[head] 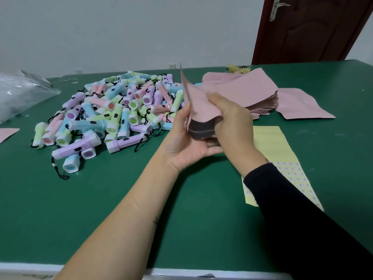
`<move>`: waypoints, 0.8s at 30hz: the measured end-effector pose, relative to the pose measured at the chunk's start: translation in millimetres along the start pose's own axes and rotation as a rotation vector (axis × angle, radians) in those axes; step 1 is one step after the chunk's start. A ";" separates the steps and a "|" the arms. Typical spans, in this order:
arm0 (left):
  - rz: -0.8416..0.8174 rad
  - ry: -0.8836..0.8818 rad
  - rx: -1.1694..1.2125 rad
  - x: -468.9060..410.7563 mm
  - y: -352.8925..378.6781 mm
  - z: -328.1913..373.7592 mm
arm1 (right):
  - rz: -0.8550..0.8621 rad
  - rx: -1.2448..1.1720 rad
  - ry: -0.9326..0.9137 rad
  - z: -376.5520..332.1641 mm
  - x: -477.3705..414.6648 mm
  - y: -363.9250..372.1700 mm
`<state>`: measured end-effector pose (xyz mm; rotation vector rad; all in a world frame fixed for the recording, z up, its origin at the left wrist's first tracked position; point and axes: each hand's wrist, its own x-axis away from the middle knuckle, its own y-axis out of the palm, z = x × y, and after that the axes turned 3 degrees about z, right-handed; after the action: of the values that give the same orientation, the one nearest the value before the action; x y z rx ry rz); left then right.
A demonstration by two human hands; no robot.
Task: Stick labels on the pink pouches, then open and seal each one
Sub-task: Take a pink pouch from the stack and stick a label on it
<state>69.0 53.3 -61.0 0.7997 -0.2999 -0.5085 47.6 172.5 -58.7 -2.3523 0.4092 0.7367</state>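
Observation:
A thick stack of pink pouches (pixel 238 91) is held above the green table (pixel 121 209), its near end lifted and its far end resting on the table. My left hand (pixel 187 142) cradles the stack's near end from below, palm up, thumb beside one pouch that is bent upright. My right hand (pixel 232 122) grips the stack's near end from the top and right, its thumb pressing on the top pouch. A yellow label sheet (pixel 282 158) with small round stickers lies flat under my right forearm.
A heap of pastel toy flashlights (pixel 113 116) with black cords covers the table's middle left. A clear plastic bag (pixel 18 91) lies far left, beside a pink pouch corner (pixel 8 133). One loose pink pouch (pixel 302 106) lies at the right. A brown door (pixel 310 29) stands behind.

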 end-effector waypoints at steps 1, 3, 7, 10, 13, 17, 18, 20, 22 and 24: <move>0.004 -0.001 0.010 0.1 -0.3 0.2 | 0.032 -0.054 0.036 -0.2 -0.9 -0.1; -0.001 -0.005 0.035 -0.8 -1.0 0.1 | 0.039 -0.153 0.136 1.7 -4.2 -1.0; 0.003 -0.036 0.044 -4.6 -4.9 -0.5 | -0.036 -0.051 0.156 7.4 -4.9 0.9; -0.021 -0.044 0.028 -6.0 -9.0 0.0 | -0.079 0.004 0.082 5.2 -2.0 2.3; -0.029 -0.031 0.024 -7.2 -12.6 1.3 | -0.151 0.057 0.014 3.7 -0.8 2.9; -0.011 -0.010 0.065 -8.2 -13.1 2.4 | -0.121 0.059 0.040 2.1 0.0 1.8; 0.001 0.002 0.090 -8.1 -13.0 2.6 | -0.076 0.057 0.041 0.5 0.2 0.9; 0.011 0.028 0.163 -7.9 -12.2 3.4 | 0.049 0.036 -0.040 -5.6 0.4 -0.5; -0.005 0.060 0.241 -7.3 -11.3 4.6 | 0.135 -0.027 -0.163 -17.3 3.2 -2.3; -0.033 0.109 0.351 -5.9 -10.3 6.6 | 0.082 -0.035 -0.223 -26.5 7.9 -0.8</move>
<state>57.9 46.4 -64.7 1.1706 -0.2788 -0.4473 64.9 155.1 -45.9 -2.2644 0.3997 1.0401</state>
